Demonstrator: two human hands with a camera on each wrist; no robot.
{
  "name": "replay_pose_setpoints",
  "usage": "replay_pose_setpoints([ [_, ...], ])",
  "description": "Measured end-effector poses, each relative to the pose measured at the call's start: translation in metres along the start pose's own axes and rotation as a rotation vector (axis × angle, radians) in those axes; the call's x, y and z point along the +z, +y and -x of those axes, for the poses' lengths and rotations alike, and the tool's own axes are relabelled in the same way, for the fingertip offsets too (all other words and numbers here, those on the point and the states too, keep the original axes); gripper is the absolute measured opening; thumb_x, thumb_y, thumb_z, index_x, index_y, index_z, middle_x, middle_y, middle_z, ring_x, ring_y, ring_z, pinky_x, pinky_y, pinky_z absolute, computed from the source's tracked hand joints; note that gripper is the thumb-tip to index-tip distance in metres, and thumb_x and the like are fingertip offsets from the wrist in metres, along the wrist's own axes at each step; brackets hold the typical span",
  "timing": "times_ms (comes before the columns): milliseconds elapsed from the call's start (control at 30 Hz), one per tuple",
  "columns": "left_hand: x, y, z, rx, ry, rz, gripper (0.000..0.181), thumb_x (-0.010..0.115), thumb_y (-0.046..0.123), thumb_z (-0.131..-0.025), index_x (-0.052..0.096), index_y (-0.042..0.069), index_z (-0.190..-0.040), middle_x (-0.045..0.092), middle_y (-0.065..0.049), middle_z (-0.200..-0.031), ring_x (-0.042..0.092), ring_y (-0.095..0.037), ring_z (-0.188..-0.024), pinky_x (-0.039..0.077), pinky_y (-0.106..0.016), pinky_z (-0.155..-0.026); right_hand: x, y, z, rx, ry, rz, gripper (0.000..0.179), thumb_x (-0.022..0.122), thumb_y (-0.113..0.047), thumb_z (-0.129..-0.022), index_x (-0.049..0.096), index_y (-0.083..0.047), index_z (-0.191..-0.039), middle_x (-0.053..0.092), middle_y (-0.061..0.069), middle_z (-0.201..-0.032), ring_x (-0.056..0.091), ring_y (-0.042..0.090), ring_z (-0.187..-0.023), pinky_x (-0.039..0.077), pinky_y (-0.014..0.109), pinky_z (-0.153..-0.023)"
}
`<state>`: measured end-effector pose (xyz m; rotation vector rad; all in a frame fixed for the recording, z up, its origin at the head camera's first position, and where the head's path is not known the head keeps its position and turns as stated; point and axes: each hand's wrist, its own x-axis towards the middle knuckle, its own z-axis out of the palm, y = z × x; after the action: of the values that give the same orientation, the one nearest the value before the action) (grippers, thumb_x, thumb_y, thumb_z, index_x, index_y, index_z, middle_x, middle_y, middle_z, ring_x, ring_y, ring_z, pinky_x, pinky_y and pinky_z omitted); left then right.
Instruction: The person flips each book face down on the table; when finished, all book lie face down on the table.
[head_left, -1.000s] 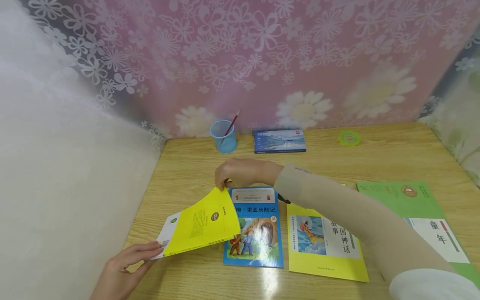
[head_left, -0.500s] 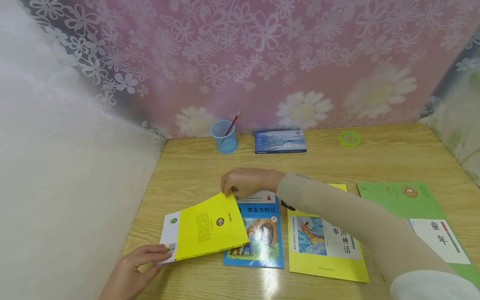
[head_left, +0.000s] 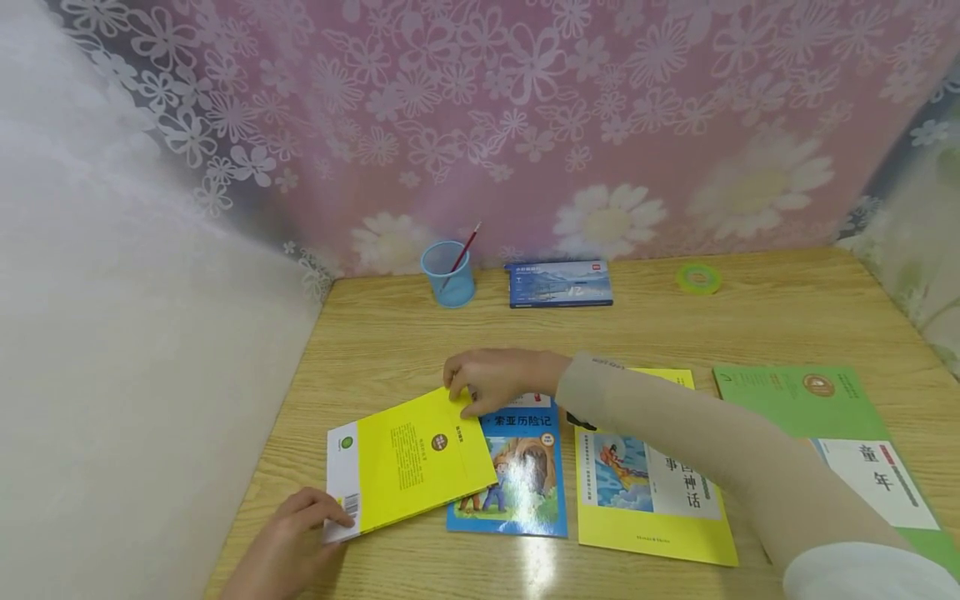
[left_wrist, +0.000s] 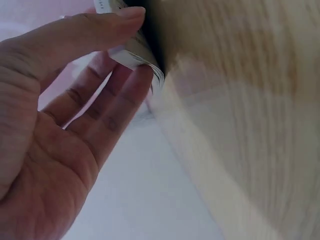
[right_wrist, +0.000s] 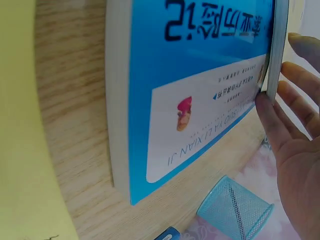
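A yellow book (head_left: 412,458) with a white, barcoded strip lies back cover up, angled over the left side of a blue book (head_left: 525,500). My left hand (head_left: 288,533) pinches its near left corner; in the left wrist view the thumb (left_wrist: 115,25) is on one face and fingers are behind the pages (left_wrist: 131,59). At the far right corner, my right hand (head_left: 495,379) holds the book by its edge. The right wrist view has the right fingers (right_wrist: 300,75) along that edge, beside the blue book's cover (right_wrist: 200,95).
To the right lie a yellow-and-white book (head_left: 652,540), partly under the right sleeve (head_left: 697,433), and a green book (head_left: 787,400). Along the back stand a blue mesh cup (head_left: 448,283) with a pencil, a blue box (head_left: 561,285) and a green ring-shaped item (head_left: 698,278).
The yellow book has come down flatter and slid slightly right over the blue book. My left hand has moved right and nearer; my right hand has lowered, its fingers now spread at the corner.
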<state>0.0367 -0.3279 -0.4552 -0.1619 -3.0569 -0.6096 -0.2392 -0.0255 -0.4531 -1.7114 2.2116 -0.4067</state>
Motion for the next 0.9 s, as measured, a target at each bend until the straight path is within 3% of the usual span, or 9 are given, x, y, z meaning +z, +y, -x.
replay_pose_setpoints([
  [67,0.002,0.002,-0.001,-0.037,-0.05,-0.011,0.049,0.096,0.006,-0.07,0.071,0.044,-0.089,0.061,0.022,-0.108,0.057,-0.004,-0.102,0.06,-0.026,-0.089,0.002,-0.001,0.0,0.0,-0.001,0.004,0.032,0.076,-0.035,-0.098,0.079,-0.016,-0.123,0.062,0.005,-0.14,0.061,0.014,-0.116,0.056,0.024,-0.098],
  [267,0.004,0.002,-0.006,-0.072,-0.147,0.005,0.041,0.095,0.008,-0.072,0.076,0.038,-0.091,0.064,0.011,-0.11,0.056,-0.008,-0.098,0.057,-0.021,-0.081,0.003,-0.003,0.002,-0.021,-0.002,0.018,0.034,0.075,-0.034,-0.099,0.077,-0.015,-0.127,0.062,0.007,-0.142,0.06,0.018,-0.123,0.055,0.028,-0.104],
  [400,0.001,0.003,-0.013,-0.125,-0.215,0.003,0.033,0.093,0.016,-0.077,0.077,0.037,-0.097,0.064,0.013,-0.109,0.054,-0.008,-0.095,0.055,-0.022,-0.081,0.005,-0.004,0.004,-0.024,0.018,0.058,0.035,0.073,-0.035,-0.1,0.076,-0.016,-0.129,0.063,0.006,-0.141,0.059,0.019,-0.127,0.054,0.031,-0.108],
  [467,0.001,0.005,-0.018,-0.124,-0.207,-0.032,0.029,0.092,0.022,-0.08,0.078,0.035,-0.101,0.066,0.011,-0.109,0.055,-0.007,-0.095,0.056,-0.026,-0.084,0.006,-0.005,0.006,-0.026,0.019,0.091,0.036,0.071,-0.038,-0.101,0.075,-0.017,-0.131,0.062,0.006,-0.145,0.057,0.021,-0.131,0.052,0.033,-0.111],
  [533,0.001,0.004,-0.023,-0.099,-0.15,-0.065,0.03,0.091,0.028,-0.082,0.079,0.03,-0.109,0.069,0.006,-0.115,0.061,-0.012,-0.102,0.059,-0.035,-0.091,0.008,-0.008,0.009,-0.029,0.009,0.118,0.04,0.067,-0.042,-0.103,0.072,-0.019,-0.136,0.057,0.006,-0.151,0.053,0.022,-0.138,0.048,0.035,-0.116],
  [633,0.001,-0.002,-0.029,-0.051,-0.05,-0.085,0.046,0.089,0.037,-0.085,0.075,0.021,-0.126,0.068,-0.013,-0.133,0.066,-0.033,-0.119,0.056,-0.055,-0.102,0.011,-0.015,0.015,-0.045,-0.012,0.14,0.048,0.063,-0.049,-0.104,0.065,-0.024,-0.145,0.048,0.007,-0.161,0.044,0.024,-0.149,0.043,0.039,-0.123],
  [700,-0.001,-0.009,-0.033,-0.038,-0.019,-0.073,0.061,0.085,0.044,-0.088,0.067,0.019,-0.141,0.058,-0.021,-0.149,0.057,-0.047,-0.133,0.05,-0.068,-0.105,0.015,-0.023,0.02,-0.064,-0.014,0.159,0.052,0.059,-0.052,-0.105,0.06,-0.026,-0.15,0.043,0.008,-0.165,0.041,0.024,-0.152,0.041,0.04,-0.125],
  [800,-0.005,-0.016,-0.042,-0.057,-0.033,-0.066,0.075,0.077,0.051,-0.093,0.051,0.02,-0.156,0.045,-0.026,-0.16,0.048,-0.055,-0.14,0.043,-0.078,-0.104,0.019,-0.037,0.03,-0.116,-0.009,0.197,0.055,0.056,-0.056,-0.105,0.055,-0.029,-0.154,0.042,0.01,-0.166,0.04,0.026,-0.154,0.04,0.043,-0.126],
  [900,-0.007,-0.02,-0.052,-0.088,-0.059,-0.084,0.083,0.07,0.056,-0.097,0.035,0.024,-0.165,0.041,-0.026,-0.163,0.045,-0.055,-0.144,0.036,-0.082,-0.107,0.023,-0.052,0.04,-0.179,-0.001,0.226,0.055,0.054,-0.056,-0.106,0.055,-0.029,-0.154,0.044,0.009,-0.164,0.043,0.027,-0.152,0.04,0.042,-0.126],
])
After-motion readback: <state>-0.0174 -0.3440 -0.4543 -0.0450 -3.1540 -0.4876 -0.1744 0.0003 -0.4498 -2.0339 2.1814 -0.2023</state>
